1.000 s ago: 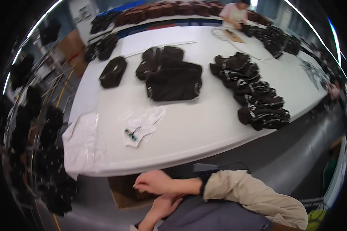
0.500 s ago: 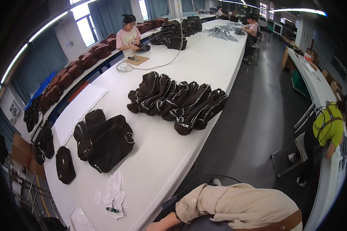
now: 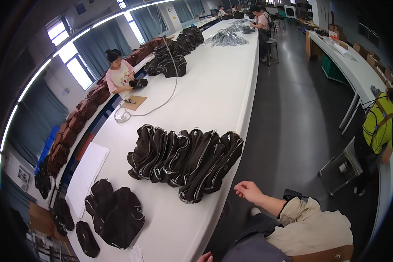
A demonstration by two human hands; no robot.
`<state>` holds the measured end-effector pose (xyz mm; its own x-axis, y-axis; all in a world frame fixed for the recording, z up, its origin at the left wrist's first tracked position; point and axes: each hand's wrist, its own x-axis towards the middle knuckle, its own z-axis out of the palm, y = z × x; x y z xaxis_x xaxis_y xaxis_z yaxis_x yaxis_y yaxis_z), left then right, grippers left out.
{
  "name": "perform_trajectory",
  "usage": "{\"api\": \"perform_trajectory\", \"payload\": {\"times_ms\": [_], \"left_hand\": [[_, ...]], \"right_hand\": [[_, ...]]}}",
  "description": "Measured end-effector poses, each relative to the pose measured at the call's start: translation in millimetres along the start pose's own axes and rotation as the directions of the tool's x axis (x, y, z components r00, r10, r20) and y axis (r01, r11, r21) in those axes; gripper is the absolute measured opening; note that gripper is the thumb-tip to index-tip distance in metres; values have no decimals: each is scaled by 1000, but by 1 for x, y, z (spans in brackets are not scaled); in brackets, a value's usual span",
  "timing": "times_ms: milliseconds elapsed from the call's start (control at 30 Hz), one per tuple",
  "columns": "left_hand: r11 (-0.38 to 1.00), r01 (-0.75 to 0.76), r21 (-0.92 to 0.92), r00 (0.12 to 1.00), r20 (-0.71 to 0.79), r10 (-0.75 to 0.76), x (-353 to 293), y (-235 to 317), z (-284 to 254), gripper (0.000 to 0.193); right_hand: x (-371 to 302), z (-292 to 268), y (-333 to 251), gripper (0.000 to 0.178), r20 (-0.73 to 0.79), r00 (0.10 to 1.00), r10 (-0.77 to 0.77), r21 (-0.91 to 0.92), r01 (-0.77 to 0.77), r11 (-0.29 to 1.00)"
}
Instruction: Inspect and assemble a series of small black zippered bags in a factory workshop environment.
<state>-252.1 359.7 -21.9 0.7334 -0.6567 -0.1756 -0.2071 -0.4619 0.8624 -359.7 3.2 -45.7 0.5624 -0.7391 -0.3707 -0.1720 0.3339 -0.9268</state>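
My right hand [image 3: 249, 191] is raised over the floor beside the table's edge, its fingers curled in and nothing visible in them. It is nearest to a row of black zippered pouches [image 3: 190, 161] lying close together on the white table, and does not touch them. Of my left hand [image 3: 206, 257] only some fingers show at the lower edge; what they hold, if anything, is out of sight. Farther left lie a heap of black pouches [image 3: 120, 218] and a single black pouch [image 3: 87, 239]. White paper tags [image 3: 137, 253] are partly cut off at the bottom.
Across the table a person [image 3: 120, 76] handles a black pouch beside a brown board [image 3: 134, 102]. A grey cable [image 3: 172, 94] crosses the tabletop. White sheets [image 3: 88, 174] lie at the left edge. A person in a yellow-green top [image 3: 375, 126] is near a stool [image 3: 343, 168] on the right.
My right hand has come up from the lower edge to beside the pouch row. The view has shifted, so the pouches sit lower and most tags have left the picture.
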Motion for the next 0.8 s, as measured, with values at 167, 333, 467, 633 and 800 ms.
{"api": "perform_trajectory", "payload": {"times_ms": [167, 333, 467, 633, 800], "left_hand": [[752, -446, 486, 822, -111, 559, 102, 112, 36, 44], [846, -324, 424, 857, -247, 452, 192, 157, 72, 52], [789, -262, 556, 843, -266, 468, 222, 148, 70, 33], [833, -281, 477, 846, -287, 450, 243, 142, 77, 29], [919, -252, 302, 769, -514, 380, 261, 147, 92, 28]], "right_hand": [[59, -42, -39, 36, -115, 989, -97, 279, 126, 952], [107, -58, -82, 51, -68, 996, 63, 278, -42, 960], [126, -61, -79, 50, 20, 1000, 18, 195, -22, 980], [139, -64, -62, 40, 10, 1000, -22, -91, 23, 996], [125, -51, -48, 41, 112, 965, -238, -171, 254, 952]]}}
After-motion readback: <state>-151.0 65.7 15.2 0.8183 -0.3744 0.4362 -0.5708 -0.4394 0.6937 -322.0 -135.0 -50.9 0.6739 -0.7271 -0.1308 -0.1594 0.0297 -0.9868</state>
